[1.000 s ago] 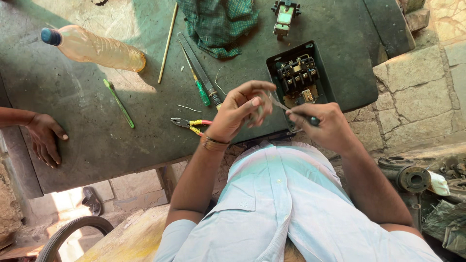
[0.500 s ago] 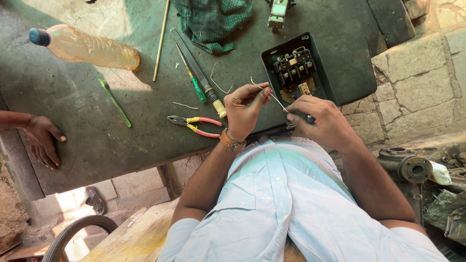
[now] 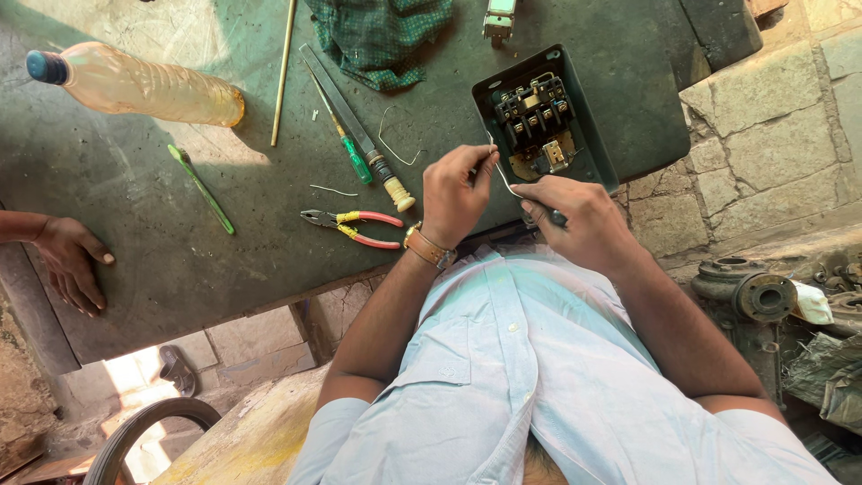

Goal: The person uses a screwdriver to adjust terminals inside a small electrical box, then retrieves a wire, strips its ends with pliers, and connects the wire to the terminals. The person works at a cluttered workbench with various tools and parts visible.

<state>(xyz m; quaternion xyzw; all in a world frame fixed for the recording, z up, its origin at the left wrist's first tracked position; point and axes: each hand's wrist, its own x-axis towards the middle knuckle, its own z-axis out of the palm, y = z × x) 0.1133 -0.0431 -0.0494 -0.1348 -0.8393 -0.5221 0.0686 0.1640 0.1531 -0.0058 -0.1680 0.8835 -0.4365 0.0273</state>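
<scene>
Pinching thin bent wire [image 3: 500, 171], gritty green table [image 3: 162, 269]

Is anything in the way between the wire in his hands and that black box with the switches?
Nothing visible is. The thin wire, pinched in the left hand and right hand, sits just at the open box's near edge, with only bare table around.

Bright sunlight upper left, shade below, sharp focus
</scene>
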